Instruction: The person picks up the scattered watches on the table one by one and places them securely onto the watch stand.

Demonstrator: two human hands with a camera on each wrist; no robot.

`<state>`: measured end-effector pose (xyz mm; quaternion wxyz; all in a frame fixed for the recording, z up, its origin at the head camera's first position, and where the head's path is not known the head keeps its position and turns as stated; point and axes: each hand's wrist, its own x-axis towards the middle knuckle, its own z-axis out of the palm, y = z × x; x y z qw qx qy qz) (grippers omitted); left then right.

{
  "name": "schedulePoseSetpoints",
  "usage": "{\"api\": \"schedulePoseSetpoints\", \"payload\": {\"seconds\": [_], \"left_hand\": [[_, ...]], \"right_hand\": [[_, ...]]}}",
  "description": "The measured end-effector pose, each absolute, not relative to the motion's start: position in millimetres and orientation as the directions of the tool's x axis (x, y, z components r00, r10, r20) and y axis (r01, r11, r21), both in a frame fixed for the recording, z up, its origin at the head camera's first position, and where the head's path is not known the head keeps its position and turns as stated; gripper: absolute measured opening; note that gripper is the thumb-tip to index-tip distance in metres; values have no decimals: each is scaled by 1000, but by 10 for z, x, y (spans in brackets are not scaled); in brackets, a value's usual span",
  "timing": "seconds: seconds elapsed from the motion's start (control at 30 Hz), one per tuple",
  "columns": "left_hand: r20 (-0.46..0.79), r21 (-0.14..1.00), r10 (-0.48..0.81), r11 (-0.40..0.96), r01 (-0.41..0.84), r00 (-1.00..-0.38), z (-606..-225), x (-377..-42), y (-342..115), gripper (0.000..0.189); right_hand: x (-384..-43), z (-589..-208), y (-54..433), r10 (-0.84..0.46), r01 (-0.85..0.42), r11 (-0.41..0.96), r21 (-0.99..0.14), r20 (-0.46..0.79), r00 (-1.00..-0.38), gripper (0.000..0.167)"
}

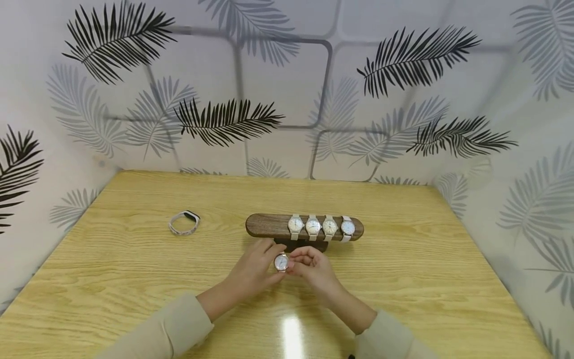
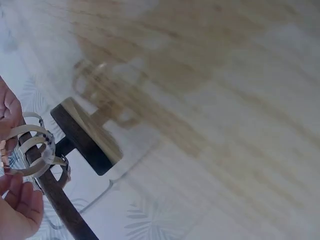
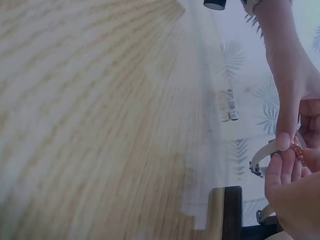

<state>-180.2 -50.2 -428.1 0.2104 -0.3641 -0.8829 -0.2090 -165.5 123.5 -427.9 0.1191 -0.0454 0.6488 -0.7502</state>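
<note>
A wristwatch with a round white dial is between my hands, in front of a dark wooden watch stand. My left hand holds it from the left, thumb and fingers around the case. From the right, my right hand pinches the side of the case with thumb and fingertips. In the right wrist view the watch's pale strap curves out beyond the fingers, its buckle at the end; the rose-gold case is partly hidden. Several watches with pale straps sit around the right part of the stand's bar.
A fitness band with a dark face and patterned strap lies on the wooden table, left of the stand. Behind the table is a backdrop with a leaf print. A small dark object shows near the right sleeve.
</note>
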Motion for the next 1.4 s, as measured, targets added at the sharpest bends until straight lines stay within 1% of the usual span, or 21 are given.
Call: {"api": "schedulePoseSetpoints", "payload": {"seconds": [0.1,0.2,0.27,0.33,0.4,0.47,0.5,0.53,0.57,0.63,0.67,0.73,0.77,0.83,0.9,1.0,1.1,1.2,1.3,1.4], "left_hand": [[564,261,541,600,756,-624,-4293,-1812,-504,50],[602,281,533,555,783,-594,-4305,-1824,-511,49],[607,275,539,546,791,-583,-4302,-1823,-519,48],[602,267,551,543,796,-578,-4299,-1825,-530,47],[598,263,555,546,796,-578,-4293,-1829,-550,47],[603,269,546,548,792,-582,-4285,-1840,-596,47],[608,270,539,550,790,-583,-4285,-1850,-625,47],[614,273,528,555,786,-587,-4285,-1859,-657,47],[620,276,518,560,781,-590,-4287,-1872,-694,47],[625,284,497,574,768,-602,-4293,-1895,-773,46],[625,285,489,583,761,-608,-4298,-1909,-814,46],[620,294,471,601,743,-627,-4308,-1935,-896,44],[619,300,462,609,735,-635,-4309,-1948,-937,44],[612,305,446,630,714,-654,-4312,-1970,-1017,44],[606,314,428,646,696,-671,-4304,-1995,-1097,44],[584,335,398,675,657,-707,-4290,-2042,-1210,45],[537,381,359,705,598,-764,-4270,-2098,-1305,45],[485,434,321,719,543,-813,-4239,-2163,-1368,45],[461,465,299,720,515,-835,-4199,-2234,-1393,46],[448,472,289,727,499,-846,-4167,-2302,-1394,46]], "right_hand": [[-1646,-4288,1282,-267,135,-193,-972,-81,-960,15],[-1634,-4296,1323,-308,169,-251,-953,-87,-947,15],[-1624,-4294,1349,-336,182,-251,-951,-91,-937,16],[-1617,-4271,1380,-341,161,-203,-966,-84,-936,17],[-1623,-4229,1422,-303,70,-117,-991,-31,-952,23],[-1660,-4176,1483,-242,-105,4,-994,101,-965,29],[-1683,-4143,1525,-197,-198,83,-977,179,-964,30],[-1712,-4112,1575,-160,-298,172,-939,272,-949,30],[-1745,-4086,1633,-132,-388,266,-883,365,-922,30],[-1815,-4047,1774,-123,-514,449,-731,519,-846,34],[-1848,-4032,1849,-135,-545,524,-655,567,-812,37],[-1916,-4025,2003,-193,-579,638,-508,622,-759,49],[-1949,-4032,2073,-226,-584,675,-451,626,-746,54],[-2003,-4057,2200,-283,-581,723,-374,607,-743,62],[-2044,-4090,2298,-321,-566,751,-340,561,-763,69],[-2090,-4132,2399,-345,-534,777,-333,484,-804,72],[-2132,-4150,2451,-358,-506,798,-327,418,-835,71],[-2162,-4145,2476,-376,-498,812,-305,380,-845,65],[-2178,-4127,2483,-387,-502,812,-298,369,-845,60],[-2193,-4114,2481,-391,-508,805,-307,370,-843,57]]}}
